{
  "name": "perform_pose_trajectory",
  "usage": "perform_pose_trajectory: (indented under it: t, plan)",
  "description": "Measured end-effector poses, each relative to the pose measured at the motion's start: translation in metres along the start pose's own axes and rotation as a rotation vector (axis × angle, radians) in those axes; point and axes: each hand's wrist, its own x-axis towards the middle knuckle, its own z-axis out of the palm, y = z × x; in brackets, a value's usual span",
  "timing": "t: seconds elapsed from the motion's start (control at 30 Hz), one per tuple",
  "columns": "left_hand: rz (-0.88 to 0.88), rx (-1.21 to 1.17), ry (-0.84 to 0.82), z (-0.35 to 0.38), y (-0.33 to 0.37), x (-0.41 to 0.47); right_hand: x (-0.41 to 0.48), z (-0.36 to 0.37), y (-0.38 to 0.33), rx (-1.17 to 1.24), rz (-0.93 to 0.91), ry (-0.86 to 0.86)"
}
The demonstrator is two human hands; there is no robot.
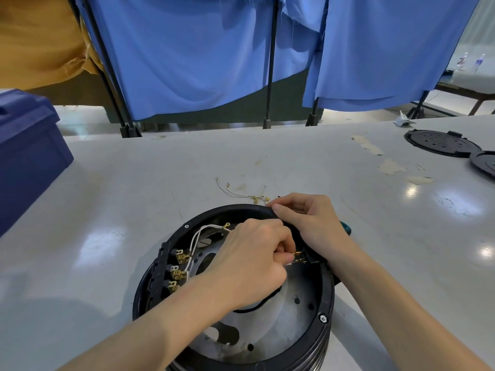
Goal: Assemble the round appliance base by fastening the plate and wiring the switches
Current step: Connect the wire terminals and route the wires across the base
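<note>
Left of the left hand (251,261), which pinches a brass terminal (296,253), white wires (194,242) loop to the switch block (160,263) and crowd that side of the round base (328,293). Nearer than both hands, the metal plate (292,317) lies open, crossed only by a black cord (254,307). Just beyond the right hand (308,223), which grips the rim, loose wires (238,193) lie on the table (134,188). Open tabletop runs far left to a blue bin (29,162) and far right to black lids (439,143).

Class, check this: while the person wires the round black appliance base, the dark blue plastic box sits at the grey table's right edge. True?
No: the head view shows the dark blue plastic box at the left edge of the grey table. The rest holds: the left hand pinches a brass terminal inside the round black appliance base.
</note>
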Motion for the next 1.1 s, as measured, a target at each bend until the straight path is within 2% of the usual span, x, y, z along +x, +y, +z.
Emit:
perform_pose_trajectory:
  t: [0.63,0.83,1.1]
  plan:
    - [-0.076,0.199,0.002,0.003,0.024,0.002,-0.003,0.002,-0.005,0.053,0.091,0.034]
    - [-0.107,0.186,-0.005,0.002,0.026,0.005,-0.003,0.002,-0.006,0.042,0.096,0.035]
    - [-0.049,0.078,-0.056,-0.003,0.008,0.006,-0.002,0.001,-0.007,0.039,0.082,0.026]
